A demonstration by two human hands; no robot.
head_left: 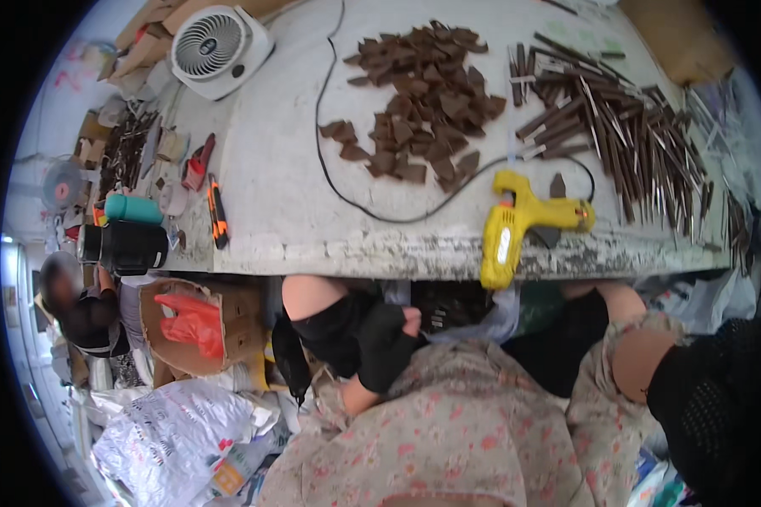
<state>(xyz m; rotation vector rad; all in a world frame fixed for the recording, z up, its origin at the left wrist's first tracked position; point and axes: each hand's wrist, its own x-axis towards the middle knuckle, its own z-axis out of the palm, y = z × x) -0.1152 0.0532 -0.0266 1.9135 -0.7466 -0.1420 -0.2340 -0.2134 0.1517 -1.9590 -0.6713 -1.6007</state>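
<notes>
My left hand [387, 342] rests low over my lap, below the table's front edge. Black fabric covers most of it, and the bare fingertips look curled in. Whatever they may hold is hidden. At the lower right, my right arm is bent in a black sleeve [719, 414], and its hand is out of the picture. A yellow glue gun [520, 221] lies at the table's front edge, near neither hand, partly over a dark brown piece [548, 237]. Beyond it spread a heap of brown, pointed flat pieces [431, 110] and a pile of slim brown sticks [626, 144] with pale, shiny parts.
A black cord [320, 127] loops across the white table [271, 169]. A white fan [220, 51], an orange-black cutter knife [217, 211] and a dark bottle [127, 247] are at left. Below stand a cardboard box [237, 325] and a plastic bag [173, 439]. Another person [93, 317] is farther left.
</notes>
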